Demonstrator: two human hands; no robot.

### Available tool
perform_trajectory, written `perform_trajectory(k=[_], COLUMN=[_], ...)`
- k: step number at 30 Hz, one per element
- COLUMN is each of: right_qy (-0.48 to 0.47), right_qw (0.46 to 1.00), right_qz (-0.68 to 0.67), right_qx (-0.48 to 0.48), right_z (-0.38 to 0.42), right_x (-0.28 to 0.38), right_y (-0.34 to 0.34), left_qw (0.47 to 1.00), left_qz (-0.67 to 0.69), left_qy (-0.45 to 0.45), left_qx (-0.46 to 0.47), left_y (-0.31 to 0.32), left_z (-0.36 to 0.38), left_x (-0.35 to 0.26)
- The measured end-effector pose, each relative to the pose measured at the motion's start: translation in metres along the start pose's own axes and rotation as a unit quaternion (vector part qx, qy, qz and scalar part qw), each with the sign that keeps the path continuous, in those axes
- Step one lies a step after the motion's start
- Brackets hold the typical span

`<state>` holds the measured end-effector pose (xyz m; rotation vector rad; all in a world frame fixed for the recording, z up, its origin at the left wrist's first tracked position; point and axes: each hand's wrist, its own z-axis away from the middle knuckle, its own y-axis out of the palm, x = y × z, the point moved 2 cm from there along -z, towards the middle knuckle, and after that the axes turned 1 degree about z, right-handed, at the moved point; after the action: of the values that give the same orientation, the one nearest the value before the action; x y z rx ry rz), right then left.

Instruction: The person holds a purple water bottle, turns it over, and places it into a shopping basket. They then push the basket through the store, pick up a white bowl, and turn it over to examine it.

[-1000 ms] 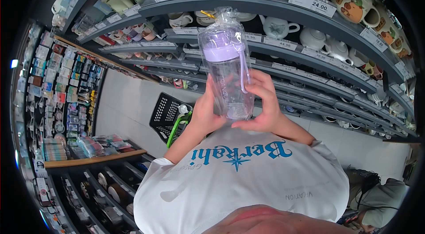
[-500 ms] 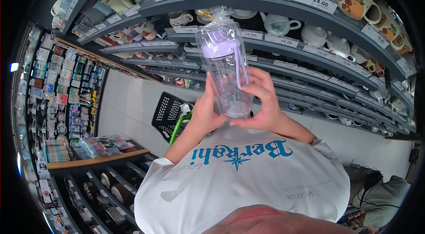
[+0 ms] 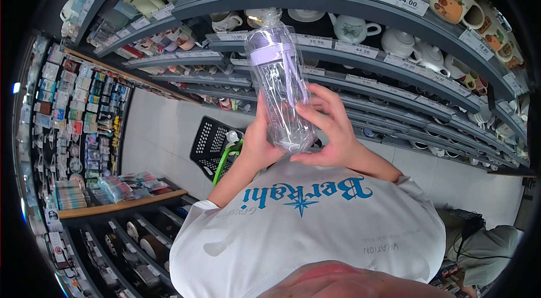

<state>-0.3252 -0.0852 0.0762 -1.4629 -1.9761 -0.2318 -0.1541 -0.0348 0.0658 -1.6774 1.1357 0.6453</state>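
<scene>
Holding with 2 hands [image 3: 262, 139] [image 3: 335, 136]; purple-lidded bottle [image 3: 280, 87] inside clear wrapper [image 3: 273, 14]; black basket [image 3: 209, 143] beyond

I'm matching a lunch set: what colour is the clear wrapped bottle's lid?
The lid of the clear wrapped bottle is pale purple, best seen in the head view.

The wrapped bottle [image 3: 280, 95] has turned and its lilac lid [image 3: 271, 50] has shifted to the left. The carry strap [image 3: 293, 81], at the bottle's right edge a second ago, now crosses its front. The printed lettering [image 3: 274, 112] has moved toward the left side. The right hand's [image 3: 332, 132] index fingertip has come farther left, over the bottle's front.
</scene>
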Motion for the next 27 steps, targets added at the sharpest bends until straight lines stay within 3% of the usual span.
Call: perform_trajectory(k=[7,20,27], right_qy=[-0.008,-0.028,-0.033], right_qw=[0.999,0.998,0.997], right_qz=[0.030,0.063,0.066], right_qx=[0.004,0.002,0.000], right_z=[-0.004,-0.007,-0.005], right_x=[0.002,0.000,0.001], right_y=[-0.004,-0.006,-0.009], left_qw=[0.998,0.999,0.997], left_qz=[0.054,0.005,0.078], left_qy=[-0.011,-0.033,-0.028], left_qx=[0.003,0.004,-0.006], left_y=[0.003,0.000,0.006], left_z=[-0.011,-0.013,-0.010], left_x=[-0.012,-0.016,-0.003])
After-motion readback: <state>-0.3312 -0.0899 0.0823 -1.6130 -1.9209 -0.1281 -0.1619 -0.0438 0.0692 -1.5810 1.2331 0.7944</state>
